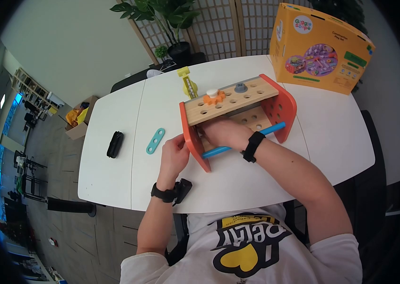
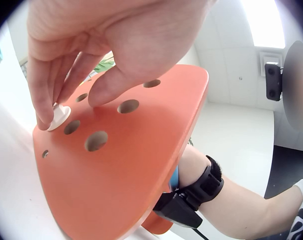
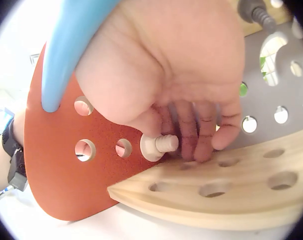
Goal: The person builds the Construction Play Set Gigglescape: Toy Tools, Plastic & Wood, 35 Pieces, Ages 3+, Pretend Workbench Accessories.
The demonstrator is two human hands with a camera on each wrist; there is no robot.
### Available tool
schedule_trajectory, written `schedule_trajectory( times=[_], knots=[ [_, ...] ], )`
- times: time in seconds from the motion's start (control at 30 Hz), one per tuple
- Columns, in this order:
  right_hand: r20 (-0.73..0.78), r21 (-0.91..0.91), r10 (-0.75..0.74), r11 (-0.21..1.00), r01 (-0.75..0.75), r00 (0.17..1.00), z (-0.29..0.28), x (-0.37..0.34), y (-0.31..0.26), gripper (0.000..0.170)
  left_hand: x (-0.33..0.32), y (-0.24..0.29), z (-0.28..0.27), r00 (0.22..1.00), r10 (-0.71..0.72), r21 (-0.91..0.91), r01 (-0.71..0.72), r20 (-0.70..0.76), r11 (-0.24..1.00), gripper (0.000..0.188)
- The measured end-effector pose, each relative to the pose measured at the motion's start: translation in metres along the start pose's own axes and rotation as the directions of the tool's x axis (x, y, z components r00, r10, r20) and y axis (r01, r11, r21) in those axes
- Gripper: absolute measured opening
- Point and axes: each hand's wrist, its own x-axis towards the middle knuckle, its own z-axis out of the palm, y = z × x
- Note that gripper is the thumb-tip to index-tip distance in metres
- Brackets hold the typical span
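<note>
A toy workbench with orange-red side panels and wooden pegboards stands on the table. My left hand is at the outer face of its left panel. In the left wrist view, the fingertips grip the round head of a white bolt, and the thumb rests on the panel. My right hand reaches inside under the top board, which partly hides it in the head view. Its thumb and curled fingers are at a white nut on the bolt's threaded end, close above the lower wooden board.
A blue rod spans the workbench front. An orange gear and a grey screw sit on the top board. Nearby are a teal strip, black case, yellow tool and large yellow box.
</note>
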Motion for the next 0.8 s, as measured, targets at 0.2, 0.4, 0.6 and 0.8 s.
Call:
schedule_trajectory(
  times=[0.2,0.4,0.6,0.8],
  knots=[
    [0.084,-0.055,0.061,0.997,-0.056,0.995,-0.009,-0.004,-0.012,0.025,0.0,-0.003,0.001,1.0,0.015,-0.001,-0.015,-0.006,1.0,0.036],
    [0.017,-0.008,-0.029,1.0,0.029,0.999,-0.006,-0.004,-0.006,0.026,0.001,-0.004,0.001,1.0,0.019,-0.014,-0.019,-0.005,1.0,0.036],
    [0.016,-0.121,-0.014,0.993,0.016,1.0,0.008,0.005,0.007,0.028,-0.001,0.0,0.0,1.0,0.014,-0.028,-0.014,-0.001,1.0,0.036],
    [-0.005,-0.127,-0.029,0.991,0.028,1.0,-0.009,-0.002,-0.014,0.023,0.002,-0.006,0.001,0.999,0.038,-0.046,-0.038,0.009,0.998,0.036]
  ],
)
